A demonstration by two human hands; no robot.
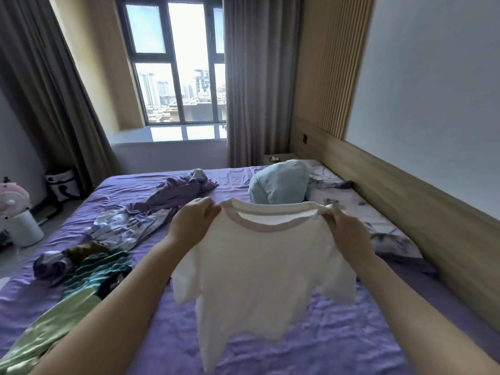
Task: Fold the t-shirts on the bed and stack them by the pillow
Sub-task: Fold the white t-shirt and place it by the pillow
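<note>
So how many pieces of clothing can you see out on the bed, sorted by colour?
White t-shirt, held up by both hands: 1
Purple garment: 1
Pale patterned garment: 1
Teal striped garment: 1
Light green garment: 1
Total: 5, though the crumpled pile may hide more.

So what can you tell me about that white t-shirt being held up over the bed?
The white short-sleeved t-shirt looks like soft, thin cotton with a pale pinkish-grey ribbed collar. It hangs unfolded in the air above the purple bedsheet, collar uppermost, sleeves drooping at both sides, its hem uneven. The left hand and right hand each pinch a shoulder beside the collar. Nothing else touches it.
</note>
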